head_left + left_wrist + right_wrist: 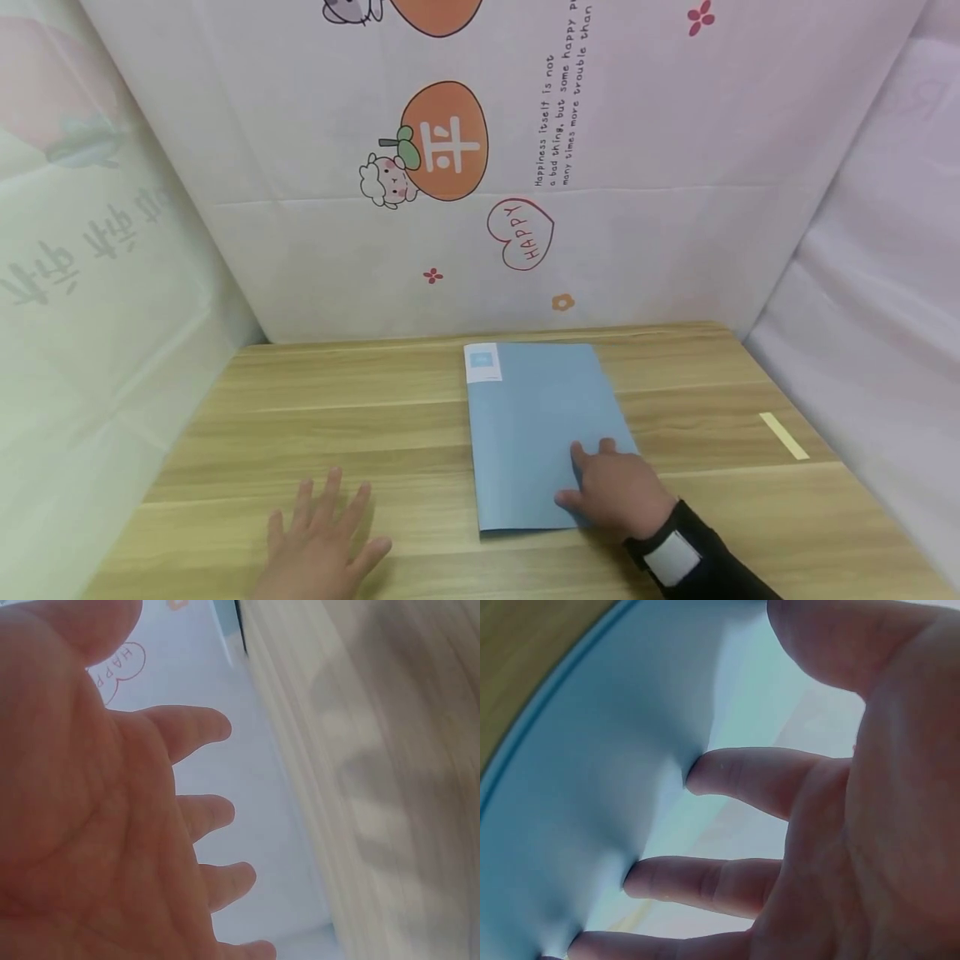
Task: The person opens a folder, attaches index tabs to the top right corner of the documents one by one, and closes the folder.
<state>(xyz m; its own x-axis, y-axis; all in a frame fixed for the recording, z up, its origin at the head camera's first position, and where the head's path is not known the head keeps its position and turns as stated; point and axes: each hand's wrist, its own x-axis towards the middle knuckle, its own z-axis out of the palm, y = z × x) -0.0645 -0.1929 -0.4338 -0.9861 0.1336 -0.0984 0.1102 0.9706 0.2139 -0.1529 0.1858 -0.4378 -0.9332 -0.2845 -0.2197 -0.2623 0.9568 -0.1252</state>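
Note:
A blue booklet-like folder (536, 425) lies on the wooden tabletop, with a white label (483, 362) at its far left corner. My right hand (622, 492) is over the folder's near right part, its fingers spread. In the right wrist view the fingertips of that hand press on the blue cover (592, 765), and the palm stays raised off it. To the left of the folder, my left hand (315, 542) is held palm down above the wood with fingers spread. Nothing is in it, and its shadow falls on the table in the left wrist view.
The wooden table (337, 425) has a pale yellow strip (783, 436) near its right edge. A white printed cloth (637, 250) hangs behind the table, with more white cloth at both sides. My right wrist wears a black band (667, 554) with a white patch.

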